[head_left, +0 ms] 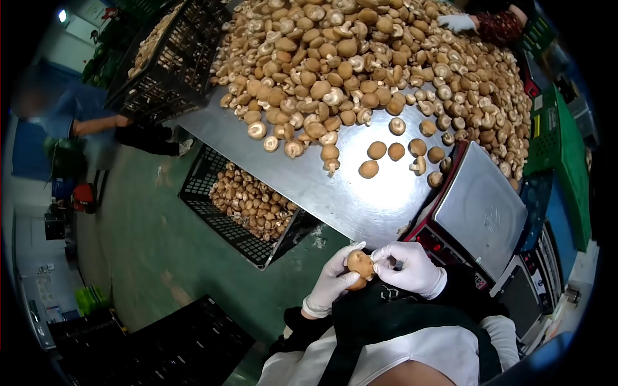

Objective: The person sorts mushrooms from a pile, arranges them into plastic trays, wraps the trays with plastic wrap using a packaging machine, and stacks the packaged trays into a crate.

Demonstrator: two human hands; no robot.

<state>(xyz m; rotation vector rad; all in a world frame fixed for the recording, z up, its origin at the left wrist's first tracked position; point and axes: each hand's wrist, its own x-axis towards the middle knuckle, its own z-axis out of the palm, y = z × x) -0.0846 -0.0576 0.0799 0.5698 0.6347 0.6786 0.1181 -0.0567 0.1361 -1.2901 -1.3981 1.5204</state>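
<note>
My left hand [329,278], in a white glove, is closed around a brown-capped mushroom [360,262]. A second mushroom [357,284] shows lower down against the same palm. My right hand [415,269], also gloved in white, is closed, its fingertips at the right side of the held mushroom. Something small and dark shows between those fingers, too little of it to name. Both hands are in front of my dark apron, just off the near edge of the metal table [335,193]. Several loose mushrooms [376,150] lie on the table beyond them.
A large mushroom heap [335,64] covers the table's far part. A scale [479,206] with a red display stands right. A black crate [219,238] of mushrooms sits below left, another crate [161,71] beyond. A co-worker's gloved hand [457,23] touches the heap; another person [71,109] is left.
</note>
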